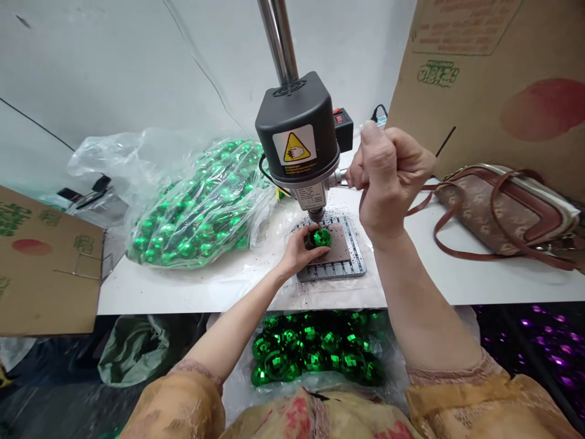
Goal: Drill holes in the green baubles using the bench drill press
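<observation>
My left hand (299, 249) grips a shiny green mirror ball (322, 238) between thumb and fingers. The ball rests on a brown board (339, 244) that lies on the slotted grey base plate (351, 269) of a black bench drill press (297, 131). Directly above the ball is the drill's chuck (315, 214); whether the bit touches the ball I cannot tell. Up at the right of the drill head, my right hand (388, 174) is closed in a fist around the feed lever, most of which is hidden by the fingers. Dark shavings are scattered over the board and plate.
A clear plastic bag of green mirror balls (201, 207) lies left of the drill. More green balls (315, 350) sit below the table edge. A brown handbag (507, 210) and a large carton (493, 73) stand at right; another carton (50, 262) is at left.
</observation>
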Demonstrator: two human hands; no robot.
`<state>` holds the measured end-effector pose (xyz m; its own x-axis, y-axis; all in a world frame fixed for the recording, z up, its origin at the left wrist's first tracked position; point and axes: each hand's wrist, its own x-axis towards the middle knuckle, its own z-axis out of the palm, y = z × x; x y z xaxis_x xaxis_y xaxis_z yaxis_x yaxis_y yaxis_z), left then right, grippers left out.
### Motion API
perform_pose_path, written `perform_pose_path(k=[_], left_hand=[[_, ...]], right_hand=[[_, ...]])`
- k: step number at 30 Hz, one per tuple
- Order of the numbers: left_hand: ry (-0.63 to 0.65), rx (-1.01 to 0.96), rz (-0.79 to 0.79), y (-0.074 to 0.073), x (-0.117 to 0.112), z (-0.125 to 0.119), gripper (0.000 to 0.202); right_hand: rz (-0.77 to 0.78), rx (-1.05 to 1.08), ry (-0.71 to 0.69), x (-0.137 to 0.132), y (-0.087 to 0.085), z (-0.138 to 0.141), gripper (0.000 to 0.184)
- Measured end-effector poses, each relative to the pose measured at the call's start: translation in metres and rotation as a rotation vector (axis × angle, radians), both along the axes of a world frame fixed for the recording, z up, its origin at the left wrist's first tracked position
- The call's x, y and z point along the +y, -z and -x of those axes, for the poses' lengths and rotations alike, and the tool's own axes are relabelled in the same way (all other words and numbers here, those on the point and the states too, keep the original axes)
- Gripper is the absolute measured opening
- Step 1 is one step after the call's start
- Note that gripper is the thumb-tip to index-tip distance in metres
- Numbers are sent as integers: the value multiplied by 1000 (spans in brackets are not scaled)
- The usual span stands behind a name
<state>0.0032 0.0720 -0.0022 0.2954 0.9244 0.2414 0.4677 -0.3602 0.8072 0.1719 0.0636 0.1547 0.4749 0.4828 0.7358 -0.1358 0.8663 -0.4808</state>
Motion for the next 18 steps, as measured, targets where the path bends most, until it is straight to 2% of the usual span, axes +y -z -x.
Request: perform_pose_path(k=[5, 12, 18], left_hand=[[11, -34, -47, 9, -5, -7, 56], [-41, -106, -28, 16, -10, -10, 57], [-23, -158, -3, 15, -11, -11, 55]], right_hand=[[13, -7, 41, 1, 1, 1, 52], [64, -57, 79, -1, 0, -1, 55], [30, -92, 157, -3, 13, 0, 53]])
